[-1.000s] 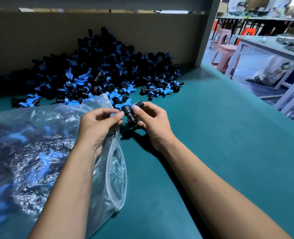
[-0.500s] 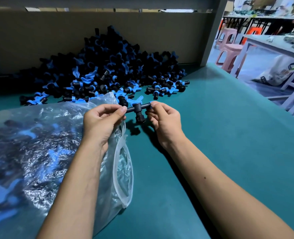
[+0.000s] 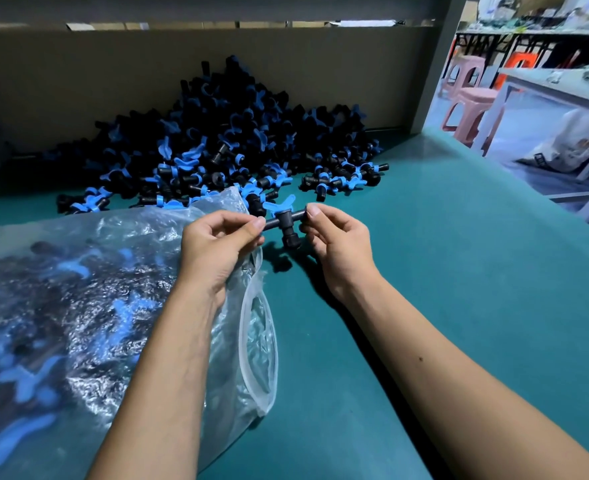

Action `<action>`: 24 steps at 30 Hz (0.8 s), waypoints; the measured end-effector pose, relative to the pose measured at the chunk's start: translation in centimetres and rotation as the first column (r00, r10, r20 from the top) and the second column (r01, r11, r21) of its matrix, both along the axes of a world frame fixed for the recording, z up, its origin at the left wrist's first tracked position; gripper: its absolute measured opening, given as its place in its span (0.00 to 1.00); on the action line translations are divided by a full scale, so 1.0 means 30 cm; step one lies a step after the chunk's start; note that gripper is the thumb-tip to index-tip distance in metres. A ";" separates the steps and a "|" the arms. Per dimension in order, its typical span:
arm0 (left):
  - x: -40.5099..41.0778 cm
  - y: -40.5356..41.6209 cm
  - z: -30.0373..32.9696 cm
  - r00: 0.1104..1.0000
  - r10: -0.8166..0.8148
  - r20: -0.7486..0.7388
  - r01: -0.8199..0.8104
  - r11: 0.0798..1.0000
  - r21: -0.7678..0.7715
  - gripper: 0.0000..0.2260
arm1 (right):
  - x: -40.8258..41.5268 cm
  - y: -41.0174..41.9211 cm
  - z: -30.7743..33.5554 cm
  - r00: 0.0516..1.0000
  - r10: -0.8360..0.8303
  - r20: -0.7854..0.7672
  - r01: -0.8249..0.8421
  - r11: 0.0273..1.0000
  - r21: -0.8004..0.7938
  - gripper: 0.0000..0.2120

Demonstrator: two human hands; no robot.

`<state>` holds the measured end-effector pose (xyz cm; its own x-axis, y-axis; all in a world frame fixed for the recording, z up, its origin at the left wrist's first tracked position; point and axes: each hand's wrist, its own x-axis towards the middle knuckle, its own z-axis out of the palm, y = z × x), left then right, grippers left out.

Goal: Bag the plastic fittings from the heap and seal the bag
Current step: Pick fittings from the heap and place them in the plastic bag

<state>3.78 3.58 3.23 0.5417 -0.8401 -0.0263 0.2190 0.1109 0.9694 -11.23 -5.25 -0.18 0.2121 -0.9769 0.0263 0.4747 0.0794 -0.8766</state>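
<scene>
The fitting (image 3: 286,225) at the centre of the frame is matt black plastic with a smooth blue plastic wing on top. The heap (image 3: 230,143) in the upper middle is the same black and blue plastic, dull with faint highlights on the blue parts. The bag (image 3: 89,289) at lower left is thin clear plastic film, crinkled and glossy, catching white glints, with a smoother, milky rim at its mouth. The counter (image 3: 459,271) has a teal, matt, smooth covering with a soft sheen toward the upper right. The back panel (image 3: 78,81) at upper left looks like dull brown cardboard. The stool (image 3: 469,105) at upper right is smooth pink plastic.
</scene>
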 end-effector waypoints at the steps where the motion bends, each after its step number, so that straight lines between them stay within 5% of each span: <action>1: -0.006 -0.001 0.000 1.000 0.016 -0.013 -0.016 1.000 -0.002 0.06 | 0.005 0.001 -0.002 0.999 -0.032 -0.027 0.031 0.999 -0.011 0.08; 4: -0.022 -0.014 0.002 0.992 0.112 -0.056 -0.113 0.994 -0.012 0.07 | 0.024 0.018 -0.008 0.969 -0.121 -0.216 0.088 0.983 -0.160 0.15; 9: -0.039 -0.032 0.004 0.991 0.130 0.031 -0.127 0.989 -0.080 0.08 | 0.033 0.042 -0.014 0.869 -0.186 -0.459 -0.059 0.881 -0.470 0.13; 13: -0.044 -0.038 -0.002 0.931 0.164 0.327 -0.137 0.985 -0.103 0.12 | 0.025 0.041 0.011 0.983 -0.005 -0.184 -0.030 0.982 -0.184 0.03; 17: -0.008 -0.030 -0.023 0.698 0.076 0.712 -0.196 0.977 0.089 0.19 | -0.012 0.028 0.043 0.977 0.125 0.175 -0.149 0.981 0.126 0.08; 20: 0.012 -0.033 -0.039 0.645 0.028 0.764 -0.253 0.951 0.178 0.19 | -0.018 0.024 0.053 0.955 0.119 0.273 -0.180 0.961 0.211 0.09; 24: 0.028 -0.021 -0.035 0.757 0.104 0.645 -0.287 0.940 0.185 0.10 | -0.014 0.021 0.047 0.977 0.110 0.182 -0.142 0.975 0.172 0.07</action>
